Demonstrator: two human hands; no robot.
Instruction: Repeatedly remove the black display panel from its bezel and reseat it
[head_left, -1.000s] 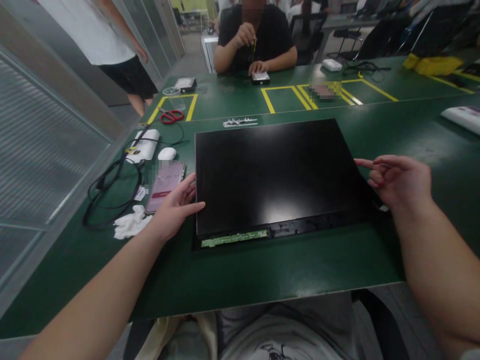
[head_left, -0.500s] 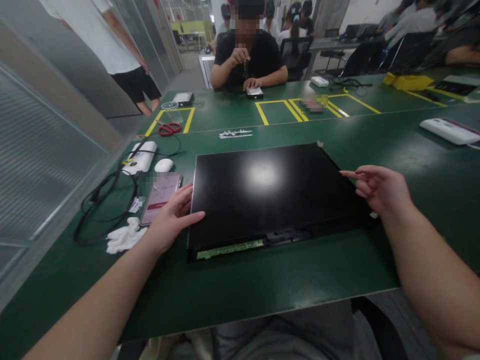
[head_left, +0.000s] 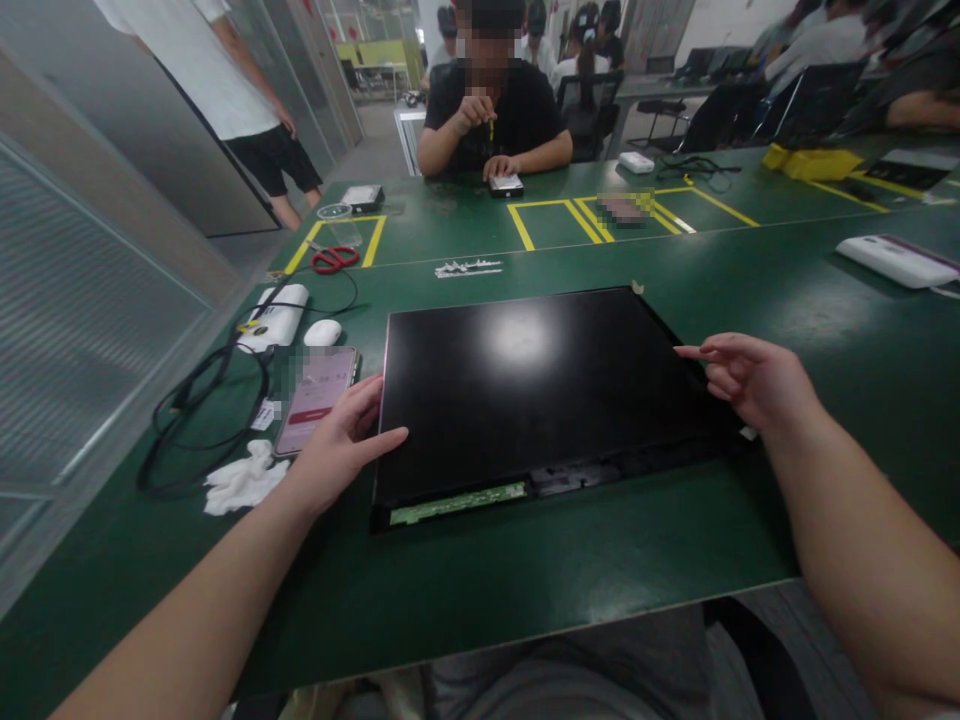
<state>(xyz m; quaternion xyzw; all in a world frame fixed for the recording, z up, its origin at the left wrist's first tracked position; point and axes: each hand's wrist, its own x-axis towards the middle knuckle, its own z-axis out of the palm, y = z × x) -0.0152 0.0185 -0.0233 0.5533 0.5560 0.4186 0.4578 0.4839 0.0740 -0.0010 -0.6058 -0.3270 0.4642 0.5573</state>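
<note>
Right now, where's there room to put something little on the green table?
There's bare green table between the black panel and the table's near edge, and more between the right hand and the white device farther right. It's crowded left of the panel: left hand, phone, white mouse, crumpled white thing.

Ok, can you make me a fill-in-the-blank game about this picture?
1. The left hand is at the ____ side of the black panel.
2. The narrow circuit board along the panel's near edge is coloured ____.
3. The scissors have ____ handles.
4. The tape lines on the far part of the table are ____.

Missing words: left; green; red; yellow.
</note>
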